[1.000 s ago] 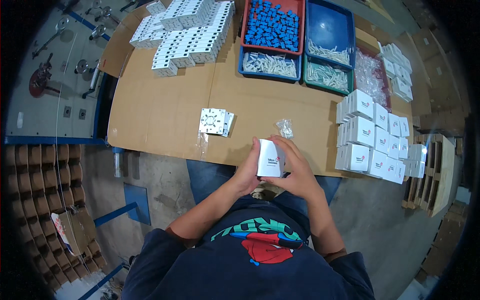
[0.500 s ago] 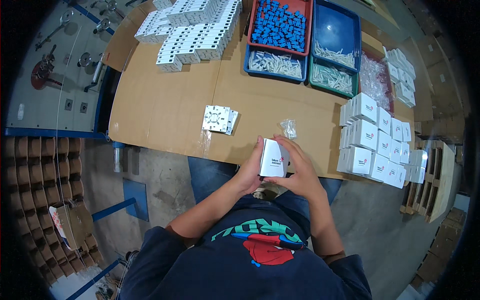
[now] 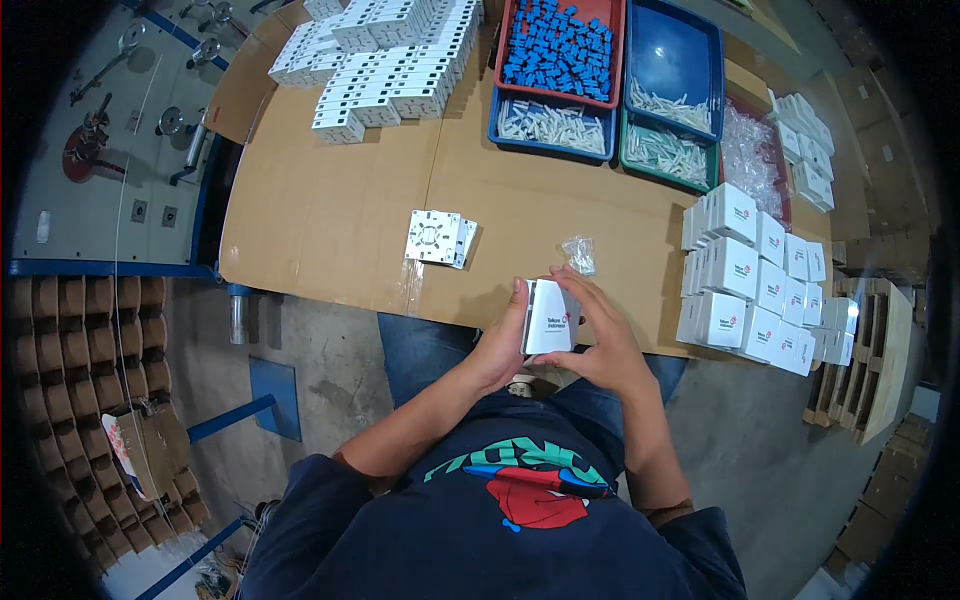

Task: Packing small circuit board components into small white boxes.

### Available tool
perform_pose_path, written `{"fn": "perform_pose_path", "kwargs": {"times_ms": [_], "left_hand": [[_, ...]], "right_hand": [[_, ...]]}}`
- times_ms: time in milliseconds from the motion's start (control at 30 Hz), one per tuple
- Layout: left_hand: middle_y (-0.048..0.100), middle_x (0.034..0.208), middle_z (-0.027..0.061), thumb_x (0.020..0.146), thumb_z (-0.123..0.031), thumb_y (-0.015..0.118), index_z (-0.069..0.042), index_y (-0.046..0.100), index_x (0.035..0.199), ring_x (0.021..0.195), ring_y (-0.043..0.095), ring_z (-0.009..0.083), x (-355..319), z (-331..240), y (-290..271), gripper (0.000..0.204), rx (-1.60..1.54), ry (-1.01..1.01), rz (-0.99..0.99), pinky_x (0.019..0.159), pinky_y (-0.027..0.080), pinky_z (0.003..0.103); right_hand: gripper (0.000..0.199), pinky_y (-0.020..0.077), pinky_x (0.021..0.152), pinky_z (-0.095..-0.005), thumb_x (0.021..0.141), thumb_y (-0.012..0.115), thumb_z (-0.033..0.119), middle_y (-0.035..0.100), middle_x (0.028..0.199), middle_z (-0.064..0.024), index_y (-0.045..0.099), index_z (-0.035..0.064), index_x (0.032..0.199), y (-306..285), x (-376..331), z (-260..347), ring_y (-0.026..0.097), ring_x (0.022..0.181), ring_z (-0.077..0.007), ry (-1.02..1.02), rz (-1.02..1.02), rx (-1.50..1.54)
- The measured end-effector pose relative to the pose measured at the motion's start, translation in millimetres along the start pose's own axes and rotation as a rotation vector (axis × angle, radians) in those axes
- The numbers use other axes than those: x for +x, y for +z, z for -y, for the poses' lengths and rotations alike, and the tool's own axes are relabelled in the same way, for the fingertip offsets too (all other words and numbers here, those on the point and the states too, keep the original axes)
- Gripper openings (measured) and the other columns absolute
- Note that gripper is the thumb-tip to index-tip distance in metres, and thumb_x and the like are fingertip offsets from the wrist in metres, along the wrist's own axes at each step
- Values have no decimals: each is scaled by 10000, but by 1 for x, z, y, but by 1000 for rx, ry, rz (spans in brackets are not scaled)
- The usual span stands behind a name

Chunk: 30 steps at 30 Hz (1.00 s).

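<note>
Both hands hold a small white carton box (image 3: 551, 317) at the near edge of the cardboard-covered table (image 3: 330, 215). My left hand (image 3: 500, 345) grips its left side, thumb along the edge. My right hand (image 3: 598, 335) wraps its right side and top. Just beyond the box lies a small clear plastic bag (image 3: 580, 254). A white square part (image 3: 438, 238) lies flat on the cardboard to the left of my hands.
Closed white boxes (image 3: 750, 285) are stacked at the right. Rows of white parts (image 3: 385, 60) sit at the back left. A red tray of blue pieces (image 3: 560, 45), blue and green trays of white pieces (image 3: 665, 110) stand behind. Wooden pallets (image 3: 870, 360) lie right.
The box stays in both hands and has barely shifted; my fingers have adjusted slightly around it. The view has tilted a little.
</note>
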<state>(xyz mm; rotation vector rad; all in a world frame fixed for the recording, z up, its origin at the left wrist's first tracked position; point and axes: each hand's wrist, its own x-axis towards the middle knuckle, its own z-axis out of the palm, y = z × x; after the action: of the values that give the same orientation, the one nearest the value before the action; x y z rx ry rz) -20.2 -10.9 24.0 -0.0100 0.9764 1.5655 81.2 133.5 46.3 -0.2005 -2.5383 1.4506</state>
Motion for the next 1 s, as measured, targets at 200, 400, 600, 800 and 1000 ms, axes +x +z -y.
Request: {"fn": "perform_pose_path", "kwargs": {"times_ms": [200,400,600,800,1000], "left_hand": [[578,1291,122,989,-697,187,-131,417,1459,1190,596,251,1,-1,3,770,-15,-21,-27,976,517,409],[582,1260,140,1005,-675,178,-101,394,1464,1161,607,232,1,-2,8,766,4,-35,-38,947,530,382],[630,1178,116,1016,-624,278,-42,446,1406,1072,641,203,8,4,-7,720,139,26,-93,895,537,336],[651,1147,83,966,-169,650,-6,487,1335,1015,640,147,-5,9,-4,435,267,276,-113,859,537,295],[658,1125,67,945,-88,671,0,570,1223,1046,620,129,-6,8,-19,308,206,376,-182,919,496,286]], "right_hand": [[912,419,1102,-420,626,894,238,522,1419,-162,468,38,1408,-6,0,10,483,1341,-354,-50,-2,-62],[903,460,1050,-414,624,885,203,520,1395,-159,466,35,1407,-11,-1,15,519,1281,-358,-37,4,-92],[896,470,1023,-421,624,875,181,516,1386,-173,467,36,1408,-8,-2,10,512,1266,-367,-22,17,-145],[849,469,1010,-444,613,873,184,543,1350,-179,500,27,1359,11,-3,-2,528,1226,-381,9,-261,-218],[668,476,991,-386,762,832,178,612,1225,-158,523,22,1334,12,-4,-3,614,1115,-297,128,-241,66]]}}
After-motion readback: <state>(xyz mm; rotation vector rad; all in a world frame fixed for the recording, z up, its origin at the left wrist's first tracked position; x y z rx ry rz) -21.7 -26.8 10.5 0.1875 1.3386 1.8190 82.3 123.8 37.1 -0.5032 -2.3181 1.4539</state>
